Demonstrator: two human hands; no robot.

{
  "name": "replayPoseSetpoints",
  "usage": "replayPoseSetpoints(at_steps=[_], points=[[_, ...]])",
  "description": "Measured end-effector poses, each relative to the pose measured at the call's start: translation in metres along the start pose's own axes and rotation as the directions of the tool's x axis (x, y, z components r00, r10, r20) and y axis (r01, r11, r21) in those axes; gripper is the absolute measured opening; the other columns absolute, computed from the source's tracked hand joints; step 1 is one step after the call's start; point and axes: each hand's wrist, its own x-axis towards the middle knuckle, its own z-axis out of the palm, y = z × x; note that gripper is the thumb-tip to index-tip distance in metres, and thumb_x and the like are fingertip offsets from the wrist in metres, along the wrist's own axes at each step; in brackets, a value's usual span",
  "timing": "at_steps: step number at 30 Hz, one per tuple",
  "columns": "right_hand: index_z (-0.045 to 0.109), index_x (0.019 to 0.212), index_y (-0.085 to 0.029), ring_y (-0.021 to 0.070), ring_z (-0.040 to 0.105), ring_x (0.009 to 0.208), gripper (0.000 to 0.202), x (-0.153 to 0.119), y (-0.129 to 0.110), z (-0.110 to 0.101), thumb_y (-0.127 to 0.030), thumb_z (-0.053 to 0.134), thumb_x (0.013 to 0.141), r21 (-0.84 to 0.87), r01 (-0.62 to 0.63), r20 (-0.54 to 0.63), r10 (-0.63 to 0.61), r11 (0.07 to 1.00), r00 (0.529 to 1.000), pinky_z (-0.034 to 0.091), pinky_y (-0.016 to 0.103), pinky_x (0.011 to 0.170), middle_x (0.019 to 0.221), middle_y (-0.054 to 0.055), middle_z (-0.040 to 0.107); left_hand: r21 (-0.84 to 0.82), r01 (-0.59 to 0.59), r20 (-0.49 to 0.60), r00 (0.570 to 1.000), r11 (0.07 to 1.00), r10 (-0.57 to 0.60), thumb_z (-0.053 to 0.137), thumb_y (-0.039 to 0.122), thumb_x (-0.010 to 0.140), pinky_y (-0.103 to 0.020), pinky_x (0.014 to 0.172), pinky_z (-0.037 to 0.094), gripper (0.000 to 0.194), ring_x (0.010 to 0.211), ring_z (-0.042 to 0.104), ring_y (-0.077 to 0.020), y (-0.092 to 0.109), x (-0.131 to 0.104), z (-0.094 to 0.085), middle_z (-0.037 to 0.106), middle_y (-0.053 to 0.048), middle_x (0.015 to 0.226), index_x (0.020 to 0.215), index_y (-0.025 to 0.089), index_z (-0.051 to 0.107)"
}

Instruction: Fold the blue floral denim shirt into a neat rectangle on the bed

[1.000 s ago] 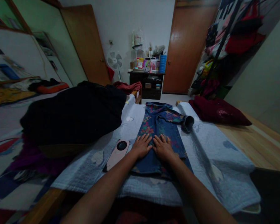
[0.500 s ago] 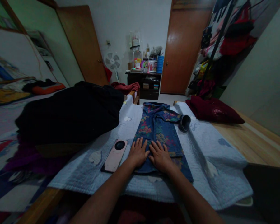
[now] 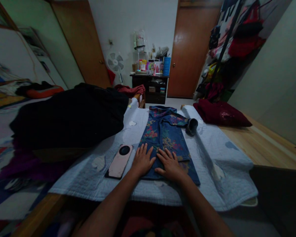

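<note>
A folded blue denim garment with a floral print (image 3: 165, 136) lies lengthwise on a pale grey quilted cloth (image 3: 219, 154). My left hand (image 3: 142, 160) and my right hand (image 3: 170, 163) lie flat side by side on its near end, fingers spread, pressing the fabric and holding nothing. One rolled sleeve cuff (image 3: 191, 126) sticks out to the right of the garment.
A pink phone (image 3: 119, 160) lies on the cloth just left of my left hand. A large black cloth pile (image 3: 69, 113) covers the left. A dark red cushion (image 3: 220, 113) sits far right on bare wood (image 3: 266, 144). A cabinet and doors stand behind.
Both hands have slid toward me along the garment to its near end. The view has shifted slightly, with the scene moving left and up.
</note>
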Motion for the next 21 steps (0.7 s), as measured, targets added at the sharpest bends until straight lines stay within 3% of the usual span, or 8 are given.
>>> replayPoseSetpoints(at_steps=[12,16,21], points=[[0.031,0.151,-0.026,0.0289,0.005,0.148,0.076,-0.012,0.003,0.001,-0.059,0.049,0.086,-0.015,-0.007,0.003,0.007,1.0,1.0,0.004,0.054,0.117,0.162,0.003,0.014,-0.029,0.093,0.175,0.981,0.995,-0.086,0.041,0.053,0.094,-0.051,0.115,0.023,0.063,0.146,0.019,-0.0357,0.006,-0.003,-0.013,0.022,-0.014,0.159,0.149,0.023,0.035],[0.031,0.151,-0.024,0.0262,0.005,0.149,0.069,-0.013,0.006,-0.001,-0.045,0.049,0.087,-0.011,0.01,0.018,-0.01,1.0,1.0,0.004,0.052,0.118,0.162,0.002,0.015,-0.052,0.028,0.188,0.982,0.998,-0.017,0.041,0.055,0.094,-0.048,0.116,0.021,0.065,0.147,0.018,-0.0327,-0.003,-0.009,-0.015,0.021,-0.014,0.16,0.15,0.022,0.032],[0.032,0.15,-0.023,0.0256,0.005,0.149,0.069,-0.015,0.011,-0.003,-0.04,0.048,0.086,0.04,0.034,0.037,-0.036,0.999,0.999,0.004,0.051,0.118,0.162,0.003,0.015,-0.037,0.012,0.131,0.991,0.999,-0.007,0.042,0.053,0.095,-0.044,0.116,0.023,0.063,0.146,0.023,-0.0296,-0.009,-0.021,-0.018,0.027,-0.014,0.158,0.149,0.021,0.034]])
